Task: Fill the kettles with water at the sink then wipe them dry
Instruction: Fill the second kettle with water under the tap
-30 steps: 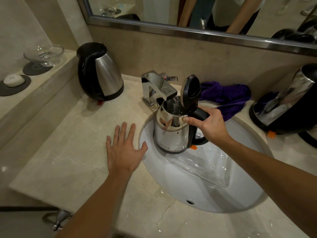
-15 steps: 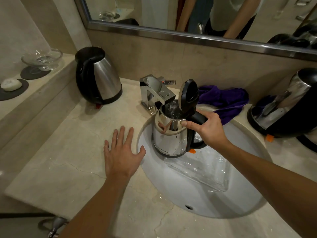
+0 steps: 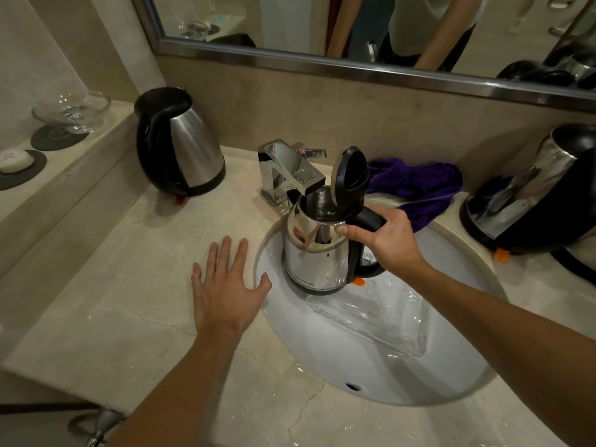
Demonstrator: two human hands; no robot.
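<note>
Little has moved since a second ago: my view has tipped down a bit, my left hand stays flat on the counter, and my right hand still keeps the kettle under the faucet.

Far left, on the raised ledge [image 3: 106, 124], a soap bar [image 3: 14, 160] sits on a dark coaster, and a glass dish [image 3: 71, 108] stands on another coaster behind it. Next along, a closed steel kettle [image 3: 180, 143] stands upright on the counter [image 3: 96, 301] by the back wall, well apart from the basin.

My left hand [image 3: 225, 291] lies palm down on the counter, fingers straight and spread, gripping nothing; the thumb reaches the rim of the sink [image 3: 403, 375].

The chrome faucet [image 3: 288, 171] juts out over the basin. Right under its spout is the open kettle [image 3: 314, 253], upright, held above the basin, lid [image 3: 350, 177] flipped up, water visible inside. My right hand [image 3: 383, 240] is wrapped round its black handle, thumb pressed near the top rim. A clear glass tray [image 3: 380, 317] lies in the basin just below and to the right of the kettle.

Behind my right hand, a purple cloth [image 3: 419, 185] is bunched on the counter against the wall. Far right, a third kettle [image 3: 541, 195] stands at the counter's edge, partly cut off by the frame. The mirror [image 3: 322, 24] above reflects my arms.
</note>
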